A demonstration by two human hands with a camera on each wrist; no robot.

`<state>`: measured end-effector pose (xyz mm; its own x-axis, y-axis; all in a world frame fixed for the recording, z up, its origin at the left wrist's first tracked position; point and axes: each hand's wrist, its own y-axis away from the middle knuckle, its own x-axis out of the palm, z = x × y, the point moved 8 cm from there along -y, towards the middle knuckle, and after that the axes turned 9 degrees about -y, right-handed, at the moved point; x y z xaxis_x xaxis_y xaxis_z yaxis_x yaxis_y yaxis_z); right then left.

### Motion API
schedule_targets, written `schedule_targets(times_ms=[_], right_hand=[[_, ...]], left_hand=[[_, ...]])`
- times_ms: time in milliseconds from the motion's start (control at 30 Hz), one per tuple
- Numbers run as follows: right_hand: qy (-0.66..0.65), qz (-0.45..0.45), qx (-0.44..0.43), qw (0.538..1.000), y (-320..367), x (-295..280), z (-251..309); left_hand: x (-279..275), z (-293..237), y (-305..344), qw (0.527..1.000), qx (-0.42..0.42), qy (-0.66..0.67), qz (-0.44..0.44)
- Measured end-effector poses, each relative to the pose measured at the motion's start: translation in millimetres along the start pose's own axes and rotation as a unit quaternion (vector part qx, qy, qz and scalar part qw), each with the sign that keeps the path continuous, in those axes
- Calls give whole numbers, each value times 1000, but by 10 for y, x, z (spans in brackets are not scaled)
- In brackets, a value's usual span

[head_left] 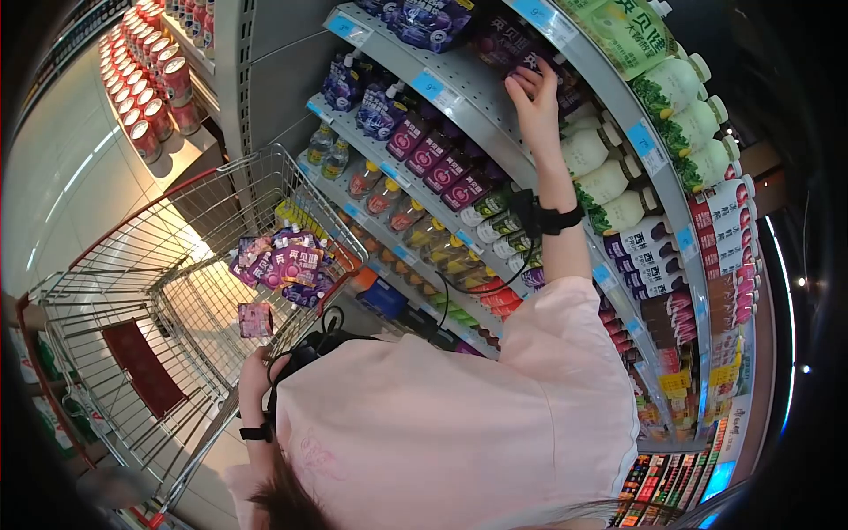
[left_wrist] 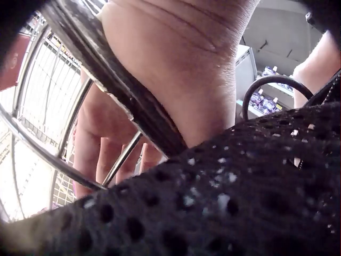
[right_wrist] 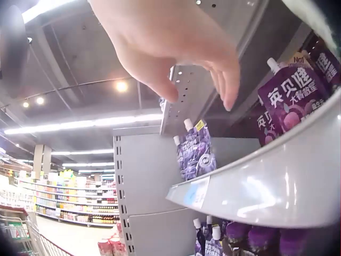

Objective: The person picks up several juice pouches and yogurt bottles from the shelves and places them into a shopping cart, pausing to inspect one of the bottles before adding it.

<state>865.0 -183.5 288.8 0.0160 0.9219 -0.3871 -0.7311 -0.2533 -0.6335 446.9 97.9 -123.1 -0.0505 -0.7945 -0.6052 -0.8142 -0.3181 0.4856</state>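
Our right hand [head_left: 536, 102] is empty, thumb and fingers parted, near glossy, spouted purple pouches [right_wrist: 292, 98] on a smooth, curved-edge shelf [right_wrist: 261, 186]. Our left hand [head_left: 254, 380] drapes over the wire cart [head_left: 146, 369], holding crinkly pouches [head_left: 296, 261]; whether its hidden fingertips pinch anything, we cannot tell.

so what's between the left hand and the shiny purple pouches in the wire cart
Head view: a square pink-purple pack lies between the left hand and the heaped pouches.
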Motion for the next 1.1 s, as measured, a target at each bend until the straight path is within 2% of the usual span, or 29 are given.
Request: schedule_targets(times_ms=[67, 167, 200, 267, 300, 400, 433, 600, 767, 833, 1000, 1033, 1100], right_hand=[[66, -3, 48, 997, -175, -135, -176], [158, 17, -41, 987, -510, -301, -330], [273, -8, -28, 962, -607, -366, -397], [490, -56, 0, 870, -788, -502, -497], [497, -76, 52, 863, -863, -609, -644], [486, -134, 30, 863, -941, -732, -716], [488, -97, 45, 866, -1005, -734, -828], [573, -121, -17, 811, -873, -637, -437], [512, -87, 12, 854, -880, -673, -465], [535, -87, 25, 840, -874, -678, -632], [564, -53, 23, 824, -672, -358, -303], [587, -23, 2, 810, -520, -202, -116], [553, -37, -137, 821, -180, 65, 355]], left_hand=[[21, 20, -11, 1000, 5, 10, 0], [42, 44, -16, 1000, 7, 15, 6], [30, 30, -13, 1000, 6, 13, 9], [44, 19, -19, 1000, 11, 9, 7], [55, 41, -30, 1000, 17, 5, 1], [53, 48, -36, 999, 30, -1, -14], [45, 48, -26, 999, 33, -1, -20], [-1, -4, 5, 999, 37, -3, -32], [-15, -21, 6, 999, 40, -8, -25], [-21, -42, 14, 999, 36, -14, -18], [28, 33, -6, 999, 37, -4, -28], [18, 34, -1, 999, 38, -5, -30], [-21, 3, 23, 999, 35, -10, -34]])
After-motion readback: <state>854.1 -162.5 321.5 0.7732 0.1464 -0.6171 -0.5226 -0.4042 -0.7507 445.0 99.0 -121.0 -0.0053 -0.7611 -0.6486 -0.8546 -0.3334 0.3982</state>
